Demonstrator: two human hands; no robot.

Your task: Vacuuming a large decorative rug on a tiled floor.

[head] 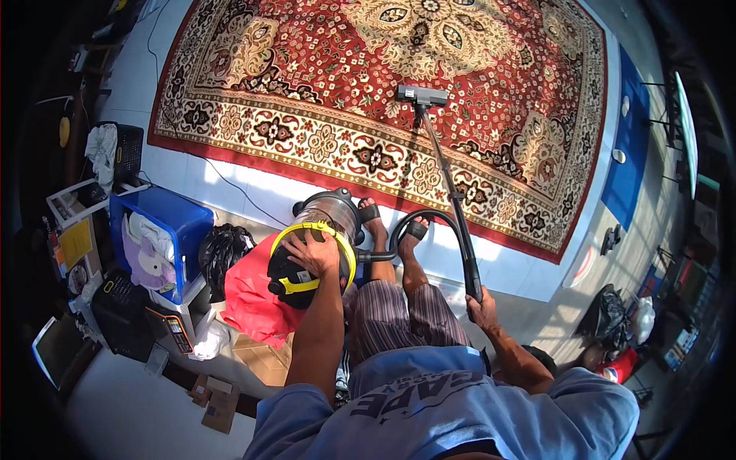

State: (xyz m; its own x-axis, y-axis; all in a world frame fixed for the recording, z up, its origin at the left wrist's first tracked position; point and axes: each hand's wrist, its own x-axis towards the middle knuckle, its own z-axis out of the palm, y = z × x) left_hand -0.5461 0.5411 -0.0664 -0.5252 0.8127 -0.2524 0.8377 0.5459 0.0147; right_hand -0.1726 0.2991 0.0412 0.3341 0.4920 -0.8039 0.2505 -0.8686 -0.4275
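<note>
My left hand (313, 253) rests with spread fingers on the black lid of a canister vacuum cleaner (330, 213), which has a clear tank and a yellow handle and rim. My right hand (483, 309) is closed around the black grip of the vacuum wand (451, 184). The wand runs up to a grey floor head (422, 95), which lies on a red patterned carpet (339, 86). A black corrugated hose (428, 214) loops from the canister to the wand grip.
At the left stand a blue plastic bin (155, 201) with a purple plush toy (149, 264), black crates (121, 310) and a black bag (227, 247). A red cloth (247, 293) lies beside the canister. A thin cable (236, 187) crosses the floor. More bags (606, 313) sit at the right.
</note>
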